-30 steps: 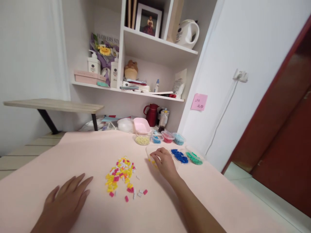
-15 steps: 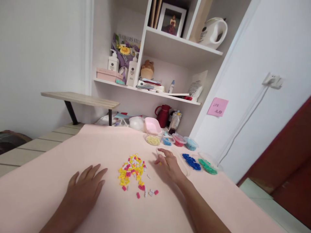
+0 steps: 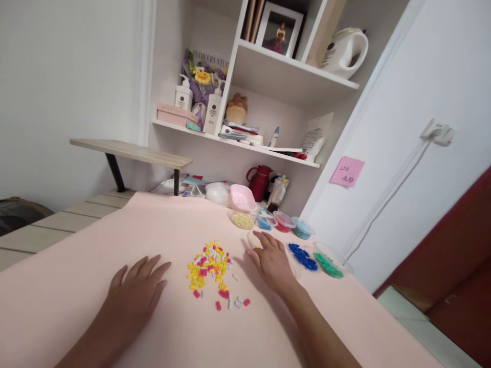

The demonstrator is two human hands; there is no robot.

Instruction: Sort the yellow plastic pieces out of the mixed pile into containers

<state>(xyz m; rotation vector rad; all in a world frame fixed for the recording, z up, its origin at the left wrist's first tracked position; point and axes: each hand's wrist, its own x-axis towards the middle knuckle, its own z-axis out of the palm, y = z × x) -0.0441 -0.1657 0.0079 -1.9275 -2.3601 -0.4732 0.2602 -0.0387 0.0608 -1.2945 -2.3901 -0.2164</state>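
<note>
A loose pile of small toy bricks (image 3: 209,266) in yellow, pink, white and orange lies on the pale pink table cover (image 3: 192,337). My left hand (image 3: 134,291) rests left of the pile, palm down with its fingers apart, holding nothing. Right of the pile, my right hand (image 3: 270,260) reaches over a clear shallow container (image 3: 251,239) and hides most of it. Its fingers are stretched out and apart. A small yellow piece (image 3: 257,247) shows close to the thumb and index finger, seemingly inside the container.
Tubs of pale yellow (image 3: 243,221), red (image 3: 284,222) and light blue (image 3: 302,228) pieces line the back, with dark blue pieces (image 3: 303,256) and a green tub (image 3: 329,265) at right. Behind stand a pink basin (image 3: 242,198) and a red jug (image 3: 260,182). A wooden riser (image 3: 134,152) is back left.
My right hand's fingers have spread from a loose curl over the clear container, and the yellow piece now sits farther up by the fingers. My left hand stays in place. The view has shifted slightly.
</note>
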